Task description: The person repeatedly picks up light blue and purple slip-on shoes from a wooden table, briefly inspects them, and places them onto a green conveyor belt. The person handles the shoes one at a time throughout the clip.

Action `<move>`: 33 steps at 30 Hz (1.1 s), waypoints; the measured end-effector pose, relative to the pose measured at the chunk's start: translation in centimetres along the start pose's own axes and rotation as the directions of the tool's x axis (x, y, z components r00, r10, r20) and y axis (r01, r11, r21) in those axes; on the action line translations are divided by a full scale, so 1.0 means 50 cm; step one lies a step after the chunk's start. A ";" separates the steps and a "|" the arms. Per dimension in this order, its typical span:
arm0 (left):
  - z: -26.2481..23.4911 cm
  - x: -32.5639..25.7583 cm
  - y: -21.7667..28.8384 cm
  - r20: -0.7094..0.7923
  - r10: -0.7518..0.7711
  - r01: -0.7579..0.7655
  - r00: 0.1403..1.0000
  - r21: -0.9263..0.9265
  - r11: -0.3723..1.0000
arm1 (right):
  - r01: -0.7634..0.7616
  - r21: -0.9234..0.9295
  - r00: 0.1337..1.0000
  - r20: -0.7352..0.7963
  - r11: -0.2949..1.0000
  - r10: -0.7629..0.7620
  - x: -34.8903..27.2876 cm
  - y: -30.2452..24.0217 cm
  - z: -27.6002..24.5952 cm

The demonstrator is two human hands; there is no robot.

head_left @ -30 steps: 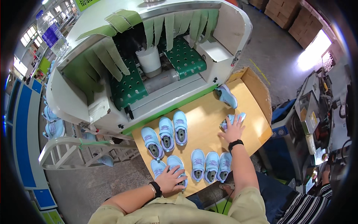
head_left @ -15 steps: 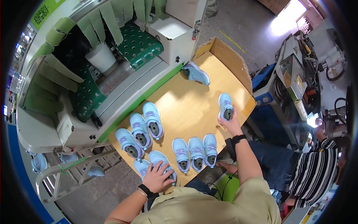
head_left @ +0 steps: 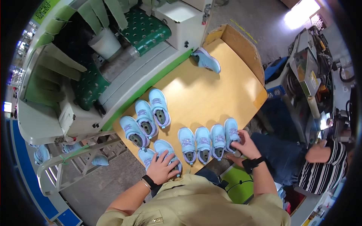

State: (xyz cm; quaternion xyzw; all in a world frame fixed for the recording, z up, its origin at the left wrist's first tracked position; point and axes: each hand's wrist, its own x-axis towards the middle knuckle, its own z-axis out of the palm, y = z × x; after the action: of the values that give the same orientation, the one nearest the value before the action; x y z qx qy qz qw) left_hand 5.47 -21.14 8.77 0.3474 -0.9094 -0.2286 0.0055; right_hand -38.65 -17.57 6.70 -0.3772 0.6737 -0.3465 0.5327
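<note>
My right hand [head_left: 247, 146] is closed on the heel end of a light-blue shoe [head_left: 230, 128], which stands at the right end of a row on the wooden table. Beside it in that row are three matching shoes with dark inserts, the closest a light-blue shoe [head_left: 217, 137]. My left hand [head_left: 162, 167] lies with fingers spread over a light-blue shoe [head_left: 163, 146] at the near left, partly hiding it. Next to that hand is another shoe [head_left: 145, 155]. Three more shoes stand at the left, among them a middle shoe [head_left: 144, 116].
The wooden table [head_left: 200, 98] adjoins a machine with a perforated green belt [head_left: 147, 32] and hanging strips. One shoe [head_left: 207, 61] lies tipped on its side at the far end, near a cardboard wall [head_left: 243, 52]. A rack [head_left: 88, 162] holds shoes at left; a person in stripes [head_left: 324, 169] is at right.
My right hand has brought its shoe nearer and set it beside the three in the right row. My left hand stays on its shoe. The whole view has shifted slightly.
</note>
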 end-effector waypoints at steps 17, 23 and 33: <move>0.015 -0.025 -0.016 -0.075 -0.017 0.017 0.997 -0.006 1.000 | 0.286 -0.503 0.813 -0.324 0.816 -0.485 0.566 -0.257 0.222; 0.015 -0.015 -0.013 -0.092 -0.003 0.000 0.996 -0.025 1.000 | 0.319 -0.374 0.944 0.041 0.871 -0.329 0.389 -0.321 0.184; 0.003 -0.012 -0.002 -0.078 -0.006 0.007 0.997 0.006 1.000 | 0.419 -0.402 0.908 0.211 0.814 -0.363 0.169 -0.164 0.381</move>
State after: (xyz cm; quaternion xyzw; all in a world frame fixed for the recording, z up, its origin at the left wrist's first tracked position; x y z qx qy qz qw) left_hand 5.97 -20.76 8.70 0.3591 -0.9081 -0.2120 0.0392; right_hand -20.09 -30.13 6.28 -0.6383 0.6075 -0.2640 0.3922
